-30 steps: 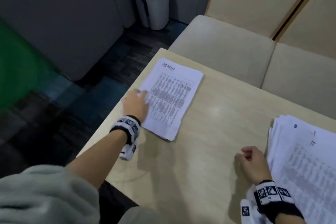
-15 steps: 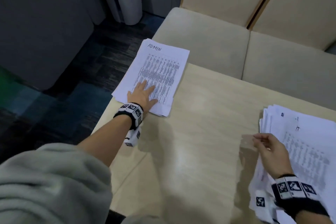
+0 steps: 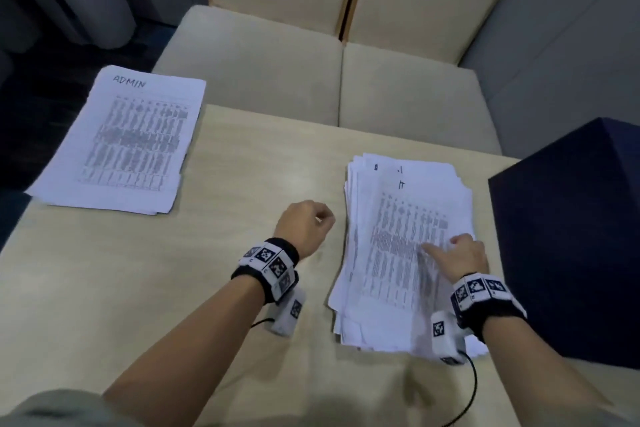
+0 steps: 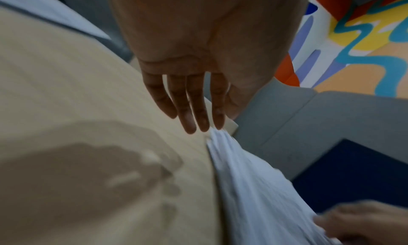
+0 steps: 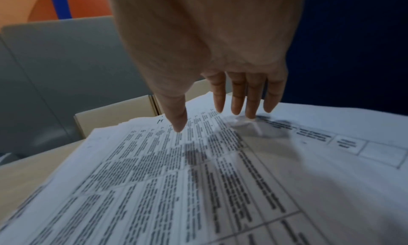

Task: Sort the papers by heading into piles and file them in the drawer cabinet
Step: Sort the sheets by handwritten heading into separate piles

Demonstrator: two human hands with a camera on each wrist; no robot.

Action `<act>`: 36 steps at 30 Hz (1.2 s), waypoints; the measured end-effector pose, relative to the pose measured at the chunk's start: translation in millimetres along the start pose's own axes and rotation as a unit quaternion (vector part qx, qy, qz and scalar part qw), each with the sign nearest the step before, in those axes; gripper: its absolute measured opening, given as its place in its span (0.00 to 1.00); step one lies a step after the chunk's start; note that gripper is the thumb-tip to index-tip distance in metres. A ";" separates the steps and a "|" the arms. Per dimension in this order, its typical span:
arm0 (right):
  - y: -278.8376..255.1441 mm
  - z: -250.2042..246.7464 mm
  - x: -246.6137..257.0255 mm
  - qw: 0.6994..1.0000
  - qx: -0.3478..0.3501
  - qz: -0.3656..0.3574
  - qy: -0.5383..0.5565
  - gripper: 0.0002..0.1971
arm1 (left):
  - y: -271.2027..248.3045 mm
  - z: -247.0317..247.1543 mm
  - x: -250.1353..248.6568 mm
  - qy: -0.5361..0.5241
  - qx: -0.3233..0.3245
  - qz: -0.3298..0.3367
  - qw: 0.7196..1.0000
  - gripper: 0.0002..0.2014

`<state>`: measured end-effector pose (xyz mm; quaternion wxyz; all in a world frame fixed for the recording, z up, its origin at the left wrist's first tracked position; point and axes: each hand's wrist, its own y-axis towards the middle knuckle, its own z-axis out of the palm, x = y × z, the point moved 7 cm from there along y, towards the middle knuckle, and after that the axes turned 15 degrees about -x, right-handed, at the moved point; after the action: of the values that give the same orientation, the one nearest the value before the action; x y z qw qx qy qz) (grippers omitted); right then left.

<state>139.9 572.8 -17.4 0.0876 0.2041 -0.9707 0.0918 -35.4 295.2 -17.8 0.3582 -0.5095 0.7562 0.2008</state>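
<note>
The right hand (image 3: 465, 255) is resting on the big unsorted stack (image 3: 408, 253) at the counter's (image 3: 173, 288) right side, its grip spread, fingertips (image 5: 250, 112) pressing the top sheet and already crumpling it slightly. The left hand (image 3: 304, 227) is hovering just beside the stack's edge, fingers loose, holding nothing. The ADMIN pile (image 3: 128, 142) is lying well apart, overhanging the far-left corner. A careless drag is likely lifting several ragged sheets together, mixing headings; a bump could be sending that overhanging pile floorward.
</note>
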 end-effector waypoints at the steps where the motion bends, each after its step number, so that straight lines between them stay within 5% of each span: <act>1: 5.6 1.1 -6.2 1.000 0.004 0.002 0.001 0.37 | -4.0 17.1 -12.2 -0.001 0.005 -0.004 1.000 0.10; 13: 49.7 7.9 -70.5 0.989 0.054 0.127 0.059 0.62 | -25.0 94.8 -42.4 0.126 -0.044 -0.173 0.976 0.17; 15: 61.8 5.5 -87.8 0.986 0.064 0.128 0.084 0.57 | -25.5 101.5 -39.3 0.144 -0.034 -0.176 0.973 0.22; 19: 78.1 -3.1 -102.3 0.986 0.008 0.047 0.160 0.19 | -24.7 105.8 -28.8 0.156 -0.055 -0.211 0.963 0.36; 21: 81.3 -12.7 -98.5 0.972 -0.028 0.017 0.232 0.10 | -22.3 102.9 -22.0 0.137 -0.081 -0.237 0.958 0.40; 26: 76.9 -27.5 -82.3 0.914 0.036 0.016 0.403 0.15 | -24.3 93.7 -12.9 0.082 -0.110 -0.260 0.956 0.36; 31: 58.3 -67.0 -56.2 0.872 0.006 -0.020 0.489 0.13 | -25.2 78.5 -35.6 0.064 -0.198 -0.128 0.970 0.33; 36: 31.5 -66.7 -2.8 0.782 0.146 0.016 0.605 0.13 | -28.9 68.7 -60.6 -0.170 -0.123 -0.157 0.965 0.32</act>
<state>138.3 616.5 42.1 0.6250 0.1015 -0.6961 0.3385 27.8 367.6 -16.3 0.4428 -0.6207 0.5641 0.3170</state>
